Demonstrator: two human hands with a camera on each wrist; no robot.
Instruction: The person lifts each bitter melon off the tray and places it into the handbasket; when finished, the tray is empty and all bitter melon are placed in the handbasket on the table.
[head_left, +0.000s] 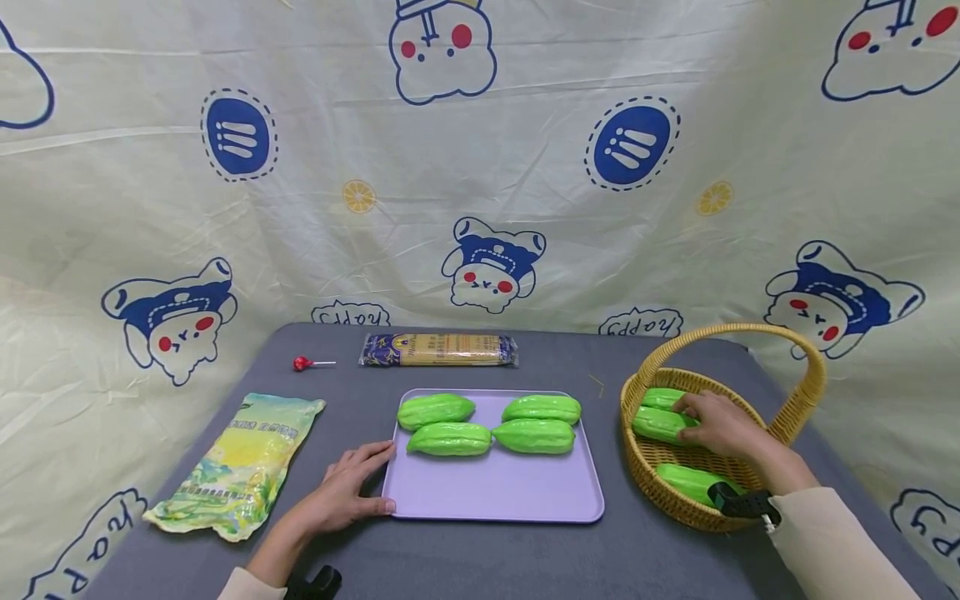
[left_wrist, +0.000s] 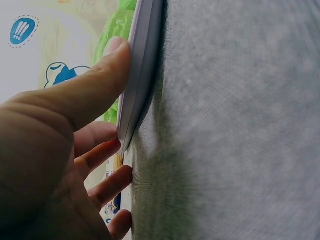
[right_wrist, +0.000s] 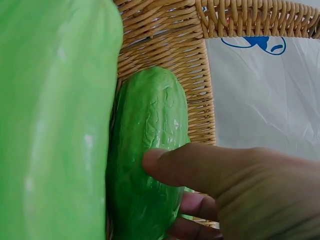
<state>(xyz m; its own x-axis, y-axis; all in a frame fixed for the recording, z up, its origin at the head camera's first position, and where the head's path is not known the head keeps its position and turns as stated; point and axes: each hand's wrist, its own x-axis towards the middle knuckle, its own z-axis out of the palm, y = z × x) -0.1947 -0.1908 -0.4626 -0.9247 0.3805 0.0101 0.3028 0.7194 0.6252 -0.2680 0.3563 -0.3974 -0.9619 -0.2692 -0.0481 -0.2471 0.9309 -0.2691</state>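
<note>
My right hand (head_left: 720, 423) reaches into a wicker basket (head_left: 637, 475) and grips a green ridged gourd (right_wrist: 147, 145). Its thumb lies on the near face, with fingers at the side, partly hidden. Two other gourds are in the basket: one (head_left: 663, 397) just behind the gripped one, another (head_left: 686, 481) nearer the front, partly under the wrist. My left hand (head_left: 347, 487) rests against the left edge of a lilac tray (head_left: 491, 496), thumb and fingertips touching the rim, fingers fairly straight. Several similar gourds (head_left: 450, 439) lie in two rows on the tray's back half.
A yellow-green bag (head_left: 243, 467) lies at the left of the grey table (head_left: 480, 558). Behind the tray is a packet of noodles (head_left: 442, 350), with a red lollipop (head_left: 302, 363) to its left. The basket's tall handle (head_left: 813, 375) arches above the right arm. A printed cloth hangs behind.
</note>
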